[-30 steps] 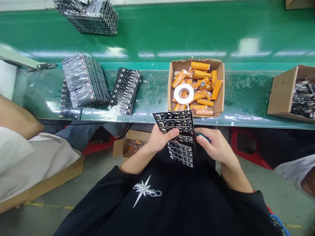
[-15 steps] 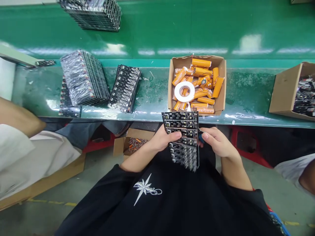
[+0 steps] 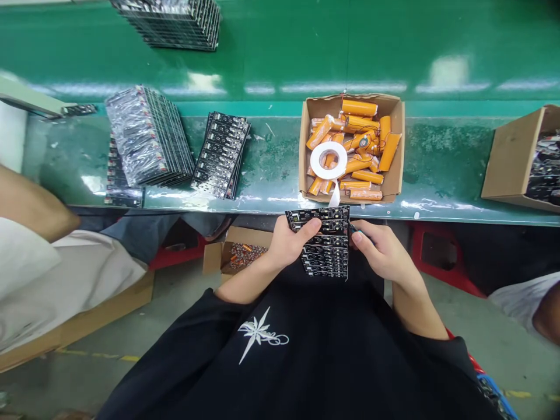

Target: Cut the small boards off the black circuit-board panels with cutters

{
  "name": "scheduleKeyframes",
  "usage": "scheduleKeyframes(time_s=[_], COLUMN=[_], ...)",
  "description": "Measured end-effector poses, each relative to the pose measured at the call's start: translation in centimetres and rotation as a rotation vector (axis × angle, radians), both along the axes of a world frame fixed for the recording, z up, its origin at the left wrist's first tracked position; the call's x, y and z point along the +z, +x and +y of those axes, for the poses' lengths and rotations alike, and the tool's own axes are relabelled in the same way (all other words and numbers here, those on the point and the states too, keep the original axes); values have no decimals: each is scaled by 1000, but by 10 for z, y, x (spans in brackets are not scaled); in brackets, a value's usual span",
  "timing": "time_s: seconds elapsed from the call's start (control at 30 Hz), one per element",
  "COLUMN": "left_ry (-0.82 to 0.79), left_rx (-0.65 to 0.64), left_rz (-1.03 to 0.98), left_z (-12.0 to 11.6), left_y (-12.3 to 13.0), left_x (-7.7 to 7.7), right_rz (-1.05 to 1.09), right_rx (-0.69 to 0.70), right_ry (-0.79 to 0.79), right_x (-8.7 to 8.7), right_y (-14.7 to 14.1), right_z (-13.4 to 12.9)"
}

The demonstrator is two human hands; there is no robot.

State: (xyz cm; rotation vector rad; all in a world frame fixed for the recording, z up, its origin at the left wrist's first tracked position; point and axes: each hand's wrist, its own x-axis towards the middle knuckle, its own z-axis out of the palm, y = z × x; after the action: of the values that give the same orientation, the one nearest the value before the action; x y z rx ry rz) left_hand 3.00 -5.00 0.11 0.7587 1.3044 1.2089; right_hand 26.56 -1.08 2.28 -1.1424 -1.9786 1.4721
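Over my lap, just below the bench edge, my left hand point(image 3: 289, 242) grips a black circuit board panel point(image 3: 326, 248) made of several narrow strips, thumb on top. My right hand point(image 3: 380, 251) closes on a small blue-handled tool point(image 3: 355, 231) whose tip touches the panel's right edge. Straight ahead on the bench stands an open cardboard box point(image 3: 394, 175) holding orange cylindrical cells point(image 3: 363, 175) and a white tape roll point(image 3: 328, 159).
Black board panels point(image 3: 221, 154) and bagged panels point(image 3: 146, 137) lie on the green bench at left; another stack point(image 3: 175, 23) sits far back. A second box point(image 3: 507, 157) stands at right. Other people sit on both sides. A small box point(image 3: 231, 254) rests on the floor.
The panel has tilted flatter and sits lower, so it looks shorter. My left thumb moved up onto the top strip, and my right hand stayed at the panel's right edge.
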Motion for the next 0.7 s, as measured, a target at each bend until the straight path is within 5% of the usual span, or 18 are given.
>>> scheduleKeyframes(time_s=[0.2,0.5,0.7], left_ry=[-274,-56,-378], left_rx=[-170,-81,-273], left_rz=[-351,-160,-519], left_z=[8,9,9], left_y=[1,0,0], left_x=[7,9,8], right_rz=[228,93,428], right_rx=[162,-50,123], right_ry=[-206,-49,-336], right_x=[-10,-4,-18], right_y=[4,-2,-2], right_z=[2,-1,2])
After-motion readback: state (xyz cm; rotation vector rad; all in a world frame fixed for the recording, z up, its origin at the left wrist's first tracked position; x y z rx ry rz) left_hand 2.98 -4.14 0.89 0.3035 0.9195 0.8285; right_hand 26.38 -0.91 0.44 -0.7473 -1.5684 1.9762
